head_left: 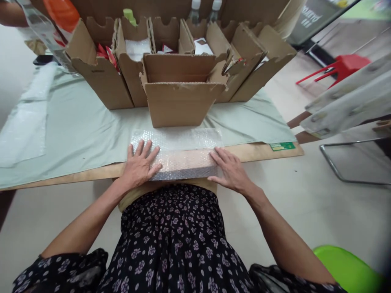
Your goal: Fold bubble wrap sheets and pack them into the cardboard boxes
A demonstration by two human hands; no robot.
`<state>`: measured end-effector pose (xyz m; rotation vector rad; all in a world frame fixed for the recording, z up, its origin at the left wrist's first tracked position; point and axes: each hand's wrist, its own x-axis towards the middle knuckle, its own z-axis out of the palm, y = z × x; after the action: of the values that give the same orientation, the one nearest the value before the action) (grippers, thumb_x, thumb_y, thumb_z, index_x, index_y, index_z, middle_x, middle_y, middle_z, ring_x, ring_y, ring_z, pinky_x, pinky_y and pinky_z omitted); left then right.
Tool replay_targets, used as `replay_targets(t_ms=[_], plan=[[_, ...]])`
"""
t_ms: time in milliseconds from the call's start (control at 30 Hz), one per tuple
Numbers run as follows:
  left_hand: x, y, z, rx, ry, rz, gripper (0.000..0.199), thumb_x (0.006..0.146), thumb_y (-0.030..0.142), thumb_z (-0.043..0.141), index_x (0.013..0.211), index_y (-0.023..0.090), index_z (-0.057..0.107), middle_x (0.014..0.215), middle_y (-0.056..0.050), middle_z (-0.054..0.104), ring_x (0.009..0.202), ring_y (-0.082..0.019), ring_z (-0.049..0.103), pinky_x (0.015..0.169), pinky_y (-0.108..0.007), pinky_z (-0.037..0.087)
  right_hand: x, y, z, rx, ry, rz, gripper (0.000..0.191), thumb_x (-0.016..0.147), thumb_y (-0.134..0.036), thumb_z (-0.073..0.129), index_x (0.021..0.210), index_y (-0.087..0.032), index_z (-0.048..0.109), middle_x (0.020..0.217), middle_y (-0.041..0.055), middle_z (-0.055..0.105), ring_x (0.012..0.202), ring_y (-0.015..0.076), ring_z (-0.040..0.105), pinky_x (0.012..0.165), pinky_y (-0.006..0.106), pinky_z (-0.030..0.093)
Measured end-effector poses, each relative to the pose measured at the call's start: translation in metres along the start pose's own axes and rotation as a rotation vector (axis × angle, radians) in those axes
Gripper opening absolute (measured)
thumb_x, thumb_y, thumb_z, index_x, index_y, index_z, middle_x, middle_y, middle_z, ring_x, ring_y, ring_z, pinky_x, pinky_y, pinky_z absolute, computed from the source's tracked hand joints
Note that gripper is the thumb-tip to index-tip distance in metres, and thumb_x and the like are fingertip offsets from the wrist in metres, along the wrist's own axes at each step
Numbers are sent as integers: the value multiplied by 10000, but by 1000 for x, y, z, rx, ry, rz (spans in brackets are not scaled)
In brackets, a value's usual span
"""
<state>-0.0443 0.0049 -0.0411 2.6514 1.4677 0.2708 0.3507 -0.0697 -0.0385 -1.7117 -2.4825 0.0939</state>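
A sheet of bubble wrap (pixel 177 139) lies at the table's front edge. Its near part covers a flat, long item (pixel 183 160) with a pinkish top and a dark front side; what kind of item it is I cannot make out through the wrap. My left hand (pixel 139 165) rests on the left end of the wrap, fingers spread and pointing away from me. At the right end my right hand (pixel 227 167) lies with its fingers stretched over the wrap's edge. Both hands press from above and grasp nothing.
Behind the wrap stands an open cardboard box (pixel 180 103). A row of cardboard bins (pixel 100 83) with packets inside runs behind it. More bubble wrap (pixel 27 122) lies at left, near plastic bottles (pixel 62 16). A red stool (pixel 351 65) and a green stool (pixel 345 268) are at right.
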Motion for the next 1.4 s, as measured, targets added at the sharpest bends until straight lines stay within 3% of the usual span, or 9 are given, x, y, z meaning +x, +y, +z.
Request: replay_targets(t_ms=[300, 467, 633, 767, 1000, 1067, 1200, 1300, 1400], plan=[[-39, -22, -20, -26, -78, 278, 924, 905, 793, 570, 1642, 263, 392, 1733, -182, 346, 1601, -455, 301, 1283, -703, 172, -9, -4, 5, -91, 63, 12, 660, 903, -137, 554, 1560, -200, 519, 1684, 127, 449, 1527, 313, 438, 1197, 497, 356], [-59, -33, -39, 26, -80, 375, 751, 972, 308, 612, 1663, 250, 324, 1672, -183, 455, 1581, -404, 377, 1286, -655, 246, -13, 11, -4, 88, 65, -28, 662, 864, -79, 483, 1502, -221, 590, 1650, 84, 505, 1505, 283, 486, 1178, 503, 428], [-60, -32, -40, -40, 0, 369, 814, 955, 196, 645, 1672, 263, 265, 1580, -201, 567, 1527, -372, 481, 1265, -648, 332, -3, 32, -25, 359, 11, -6, 527, 917, -144, 472, 1377, -273, 695, 1487, 50, 668, 1403, 264, 603, 1164, 524, 493], [-53, -26, -37, -138, 70, 334, 843, 928, 207, 711, 1660, 247, 294, 1488, -198, 651, 1442, -359, 582, 1233, -634, 399, 13, 39, -43, 564, -38, 155, 369, 955, -280, 510, 1217, -267, 769, 1220, 48, 793, 1181, 267, 728, 1085, 502, 570], [-35, -17, -47, -359, 154, 68, 441, 980, 182, 624, 1407, 290, 615, 1212, -95, 773, 1190, -298, 723, 1050, -488, 554, 38, 39, -49, 811, 91, 538, 278, 798, -385, 707, 1019, -228, 767, 922, 49, 780, 802, 219, 704, 750, 360, 595], [-34, -19, -53, -393, 88, 70, 500, 974, 311, 665, 1464, 281, 572, 1285, -119, 739, 1234, -332, 692, 1075, -520, 539, 44, 36, -47, 900, 129, 630, 297, 775, -420, 742, 994, -220, 753, 792, 26, 718, 677, 176, 627, 623, 310, 529], [-42, -25, -56, -362, -48, 155, 984, 891, 548, 758, 1685, 256, 255, 1533, -200, 580, 1391, -407, 580, 1186, -627, 457, 54, 33, -42, 1039, 159, 763, 336, 729, -445, 801, 970, -223, 727, 592, -35, 548, 529, 129, 455, 491, 267, 362], [-48, -24, -49, -295, -30, 182, 964, 956, 358, 689, 1718, 293, 102, 1606, -184, 523, 1448, -375, 549, 1216, -620, 444, 60, 32, -38, 1080, 176, 778, 340, 717, -459, 823, 940, -230, 707, 595, -41, 528, 539, 128, 451, 498, 267, 345], [-46, -17, -41, -302, 95, 51, 849, 965, 196, 628, 1695, 294, 205, 1472, -133, 660, 1338, -318, 648, 1177, -562, 507, 63, 33, -35, 1083, 183, 786, 371, 701, -476, 835, 929, -222, 691, 584, -54, 502, 531, 118, 443, 495, 256, 330]])
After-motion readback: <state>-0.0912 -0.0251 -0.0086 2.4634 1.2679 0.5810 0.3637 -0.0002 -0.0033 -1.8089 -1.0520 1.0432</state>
